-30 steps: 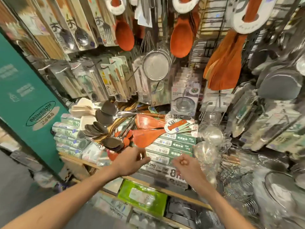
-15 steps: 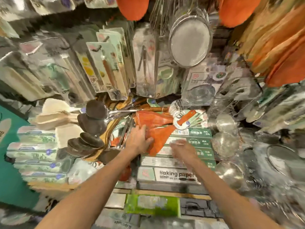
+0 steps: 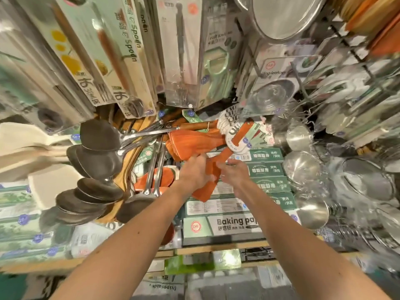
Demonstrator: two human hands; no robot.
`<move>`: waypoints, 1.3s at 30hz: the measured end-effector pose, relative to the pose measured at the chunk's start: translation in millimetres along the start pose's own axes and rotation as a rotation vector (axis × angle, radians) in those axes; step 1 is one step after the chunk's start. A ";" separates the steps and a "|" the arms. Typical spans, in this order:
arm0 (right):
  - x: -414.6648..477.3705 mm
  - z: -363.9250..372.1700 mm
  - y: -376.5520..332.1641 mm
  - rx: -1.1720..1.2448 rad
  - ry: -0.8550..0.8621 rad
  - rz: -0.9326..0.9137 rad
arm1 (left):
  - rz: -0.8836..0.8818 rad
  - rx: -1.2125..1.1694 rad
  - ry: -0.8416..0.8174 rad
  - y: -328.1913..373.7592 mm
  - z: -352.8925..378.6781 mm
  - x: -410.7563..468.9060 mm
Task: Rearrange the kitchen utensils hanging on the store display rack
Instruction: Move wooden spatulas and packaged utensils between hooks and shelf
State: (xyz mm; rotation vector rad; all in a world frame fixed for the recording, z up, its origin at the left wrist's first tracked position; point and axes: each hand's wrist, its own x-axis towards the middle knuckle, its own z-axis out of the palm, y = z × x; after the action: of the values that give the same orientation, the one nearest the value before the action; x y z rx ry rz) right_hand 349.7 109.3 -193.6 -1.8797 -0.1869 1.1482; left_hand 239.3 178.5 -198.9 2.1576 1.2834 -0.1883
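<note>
Several orange wooden spatulas [image 3: 190,144] with round paper labels lie sideways over the stacked boxes in the middle of the display. One orange spatula [image 3: 205,191] slants down toward me. My left hand [image 3: 194,172] grips its blade from the left. My right hand [image 3: 233,174] holds the same spatula from the right, fingers curled on it. Dark metal ladles [image 3: 97,135] and spoons hang to the left of my hands.
Carded spoons and forks [image 3: 121,50] hang above. Green baking paper boxes [image 3: 238,224] are stacked under my hands. Steel strainers and bowls [image 3: 303,165] crowd the right side. A round steel sieve [image 3: 281,16] hangs at the top. White spatulas [image 3: 32,144] sit at far left.
Both hands moved forward from the shelf edge to the orange spatulas and took hold of one. The camera came closer to the rack.
</note>
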 end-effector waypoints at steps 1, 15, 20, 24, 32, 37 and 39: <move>0.2 0.5 0.1 0.005 -0.017 -0.007 | 0.005 -0.091 -0.015 -0.1 0.4 -1.0; -9.4 -43.5 20.0 0.006 -0.022 0.155 | 0.236 0.414 0.221 -2.7 -32.3 35.4; -10.6 -56.8 30.5 -0.009 -0.057 0.066 | 0.212 0.637 0.304 5.3 -21.7 35.9; -16.9 -63.3 34.8 0.044 -0.110 0.070 | 0.282 0.684 0.387 12.2 -24.0 28.8; -50.5 -79.9 37.5 0.044 -0.113 0.067 | 0.162 -0.019 0.030 25.3 -31.7 -3.5; -87.8 -95.5 28.7 0.038 -0.143 -0.021 | 0.013 -0.481 -0.135 28.8 -16.9 -57.7; -105.5 -100.0 24.0 0.035 -0.140 -0.065 | -0.064 -0.735 -0.197 31.3 -9.9 -82.8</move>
State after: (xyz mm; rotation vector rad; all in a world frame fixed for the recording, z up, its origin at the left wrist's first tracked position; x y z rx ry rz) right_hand 360.9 -22.1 -127.8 -1.7513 -0.3025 1.2310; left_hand 220.7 111.5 -143.2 1.4355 1.0840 0.0455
